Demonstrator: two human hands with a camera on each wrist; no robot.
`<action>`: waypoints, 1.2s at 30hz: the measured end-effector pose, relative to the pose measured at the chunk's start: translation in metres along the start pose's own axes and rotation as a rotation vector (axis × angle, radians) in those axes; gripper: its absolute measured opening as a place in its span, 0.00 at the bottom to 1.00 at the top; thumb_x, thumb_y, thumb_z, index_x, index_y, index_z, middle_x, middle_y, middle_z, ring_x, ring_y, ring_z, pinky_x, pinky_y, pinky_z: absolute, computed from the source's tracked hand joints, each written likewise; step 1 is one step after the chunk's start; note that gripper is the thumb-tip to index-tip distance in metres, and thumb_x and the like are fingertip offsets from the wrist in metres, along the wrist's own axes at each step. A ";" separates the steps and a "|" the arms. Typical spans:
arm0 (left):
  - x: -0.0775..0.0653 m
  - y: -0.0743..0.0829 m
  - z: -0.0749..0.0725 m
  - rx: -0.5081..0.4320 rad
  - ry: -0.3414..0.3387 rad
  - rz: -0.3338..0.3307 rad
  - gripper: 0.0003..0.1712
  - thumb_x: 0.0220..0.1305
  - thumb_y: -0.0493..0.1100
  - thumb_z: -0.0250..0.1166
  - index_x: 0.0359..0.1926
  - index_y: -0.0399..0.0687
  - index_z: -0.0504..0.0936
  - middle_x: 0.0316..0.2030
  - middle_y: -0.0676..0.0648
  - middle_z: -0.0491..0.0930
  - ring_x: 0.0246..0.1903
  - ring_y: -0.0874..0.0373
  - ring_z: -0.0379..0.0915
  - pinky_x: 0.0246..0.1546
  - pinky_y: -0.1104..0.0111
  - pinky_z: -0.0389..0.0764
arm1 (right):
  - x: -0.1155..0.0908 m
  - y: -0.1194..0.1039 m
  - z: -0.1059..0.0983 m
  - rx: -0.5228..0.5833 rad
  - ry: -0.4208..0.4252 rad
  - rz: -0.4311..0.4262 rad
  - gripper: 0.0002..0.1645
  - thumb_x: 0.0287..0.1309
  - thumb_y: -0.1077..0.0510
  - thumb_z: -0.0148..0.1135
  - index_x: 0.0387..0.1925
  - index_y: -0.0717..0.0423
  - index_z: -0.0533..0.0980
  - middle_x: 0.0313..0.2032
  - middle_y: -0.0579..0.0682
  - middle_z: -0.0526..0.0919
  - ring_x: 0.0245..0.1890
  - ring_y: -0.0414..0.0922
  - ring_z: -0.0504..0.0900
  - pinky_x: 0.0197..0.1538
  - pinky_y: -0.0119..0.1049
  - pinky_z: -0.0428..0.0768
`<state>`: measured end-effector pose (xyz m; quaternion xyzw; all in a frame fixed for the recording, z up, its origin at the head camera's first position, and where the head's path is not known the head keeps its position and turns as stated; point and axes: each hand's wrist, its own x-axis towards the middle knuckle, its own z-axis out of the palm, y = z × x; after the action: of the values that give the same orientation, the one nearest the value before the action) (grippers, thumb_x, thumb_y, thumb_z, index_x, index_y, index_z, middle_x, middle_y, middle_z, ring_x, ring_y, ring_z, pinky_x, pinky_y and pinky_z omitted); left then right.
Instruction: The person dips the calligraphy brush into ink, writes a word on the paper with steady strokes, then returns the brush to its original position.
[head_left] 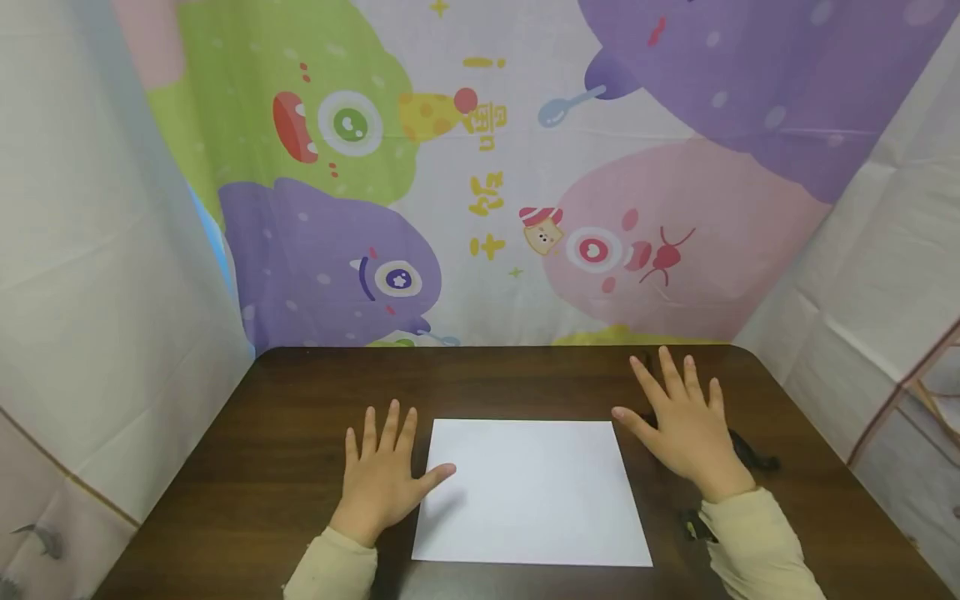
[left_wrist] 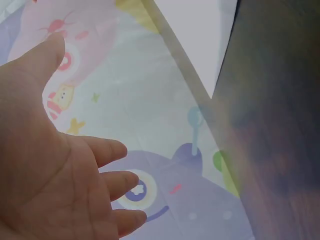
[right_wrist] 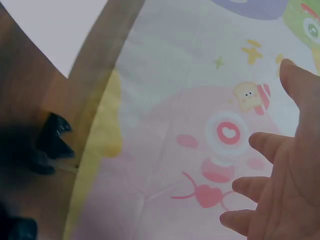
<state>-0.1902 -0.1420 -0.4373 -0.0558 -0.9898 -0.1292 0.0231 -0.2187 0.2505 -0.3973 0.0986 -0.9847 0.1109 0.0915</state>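
A white sheet of paper lies flat on the dark wooden table. My left hand hovers at the paper's left edge with fingers spread and its thumb over the sheet; nothing is in it. Beyond the right edge of the paper, my right hand is held up, its fingers also spread and holding nothing. Beneath and around the right hand is a black object, largely hidden by the hand and sleeve. Its dark, hooked part shows in the right wrist view, but its kind is unclear.
Near the right sleeve sits a small dark item with a greenish patch, partly covered. A cloth printed with cartoon monsters hangs behind the table's far edge. Pale cloth walls flank the table on both sides.
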 end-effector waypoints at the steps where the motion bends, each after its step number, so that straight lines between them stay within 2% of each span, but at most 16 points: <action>1: 0.000 0.000 -0.001 0.000 0.006 0.005 0.62 0.54 0.84 0.45 0.77 0.49 0.50 0.78 0.42 0.38 0.76 0.34 0.26 0.70 0.34 0.33 | 0.002 0.001 -0.005 -0.002 0.010 -0.001 0.50 0.64 0.25 0.41 0.78 0.41 0.41 0.78 0.59 0.33 0.75 0.69 0.31 0.67 0.76 0.33; 5: 0.001 -0.001 -0.004 -0.001 0.030 0.030 0.61 0.56 0.83 0.46 0.77 0.47 0.50 0.78 0.41 0.40 0.76 0.35 0.28 0.71 0.36 0.35 | 0.011 0.009 -0.023 0.016 0.051 -0.007 0.48 0.67 0.27 0.41 0.78 0.44 0.45 0.77 0.64 0.40 0.74 0.72 0.39 0.65 0.77 0.43; 8: -0.001 -0.002 -0.005 -0.017 0.059 0.054 0.57 0.60 0.79 0.48 0.76 0.43 0.53 0.77 0.38 0.45 0.75 0.33 0.34 0.71 0.37 0.43 | 0.019 0.018 -0.031 0.059 0.076 -0.005 0.46 0.69 0.30 0.41 0.77 0.51 0.49 0.75 0.69 0.47 0.72 0.74 0.48 0.62 0.78 0.52; 11: -0.003 -0.001 -0.006 -0.044 0.073 0.068 0.53 0.63 0.73 0.52 0.75 0.40 0.56 0.76 0.36 0.49 0.74 0.32 0.41 0.70 0.38 0.51 | 0.027 0.029 -0.035 0.121 0.070 0.009 0.44 0.71 0.33 0.40 0.76 0.56 0.51 0.73 0.71 0.53 0.70 0.73 0.54 0.60 0.77 0.58; 13: -0.006 -0.001 -0.006 -0.053 0.071 0.078 0.51 0.64 0.71 0.53 0.74 0.39 0.57 0.75 0.35 0.51 0.73 0.31 0.44 0.70 0.39 0.54 | 0.032 0.037 -0.035 0.164 0.042 0.017 0.45 0.71 0.33 0.40 0.75 0.58 0.51 0.72 0.71 0.54 0.70 0.72 0.55 0.62 0.74 0.58; 19: -0.013 -0.002 -0.003 -0.037 0.024 0.126 0.51 0.63 0.69 0.57 0.74 0.40 0.56 0.75 0.36 0.54 0.73 0.31 0.47 0.69 0.39 0.56 | 0.048 0.057 -0.024 0.305 -0.024 0.052 0.45 0.71 0.34 0.42 0.75 0.60 0.51 0.72 0.70 0.56 0.70 0.71 0.55 0.66 0.70 0.56; 28: -0.026 -0.007 0.009 -0.081 -0.083 0.186 0.54 0.60 0.69 0.61 0.73 0.38 0.58 0.74 0.35 0.55 0.72 0.32 0.50 0.68 0.40 0.58 | 0.062 0.067 -0.005 0.420 -0.093 0.113 0.47 0.71 0.34 0.44 0.75 0.62 0.50 0.70 0.72 0.59 0.66 0.71 0.64 0.62 0.67 0.67; 31: -0.029 -0.008 0.012 -0.096 -0.108 0.200 0.55 0.59 0.70 0.60 0.73 0.37 0.58 0.74 0.34 0.55 0.72 0.32 0.50 0.68 0.40 0.59 | 0.064 0.069 0.002 0.435 -0.069 0.139 0.45 0.71 0.36 0.44 0.74 0.64 0.52 0.68 0.73 0.62 0.65 0.71 0.66 0.61 0.66 0.69; 36: -0.035 -0.008 0.017 -0.120 -0.154 0.242 0.55 0.59 0.71 0.60 0.72 0.36 0.59 0.73 0.33 0.55 0.72 0.31 0.50 0.67 0.39 0.60 | 0.069 0.072 0.015 0.451 0.039 0.182 0.37 0.73 0.43 0.45 0.69 0.68 0.61 0.62 0.73 0.70 0.61 0.69 0.71 0.60 0.64 0.71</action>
<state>-0.1566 -0.1490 -0.4577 -0.1857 -0.9652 -0.1796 -0.0409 -0.3032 0.3039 -0.4117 0.0253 -0.9378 0.3378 0.0758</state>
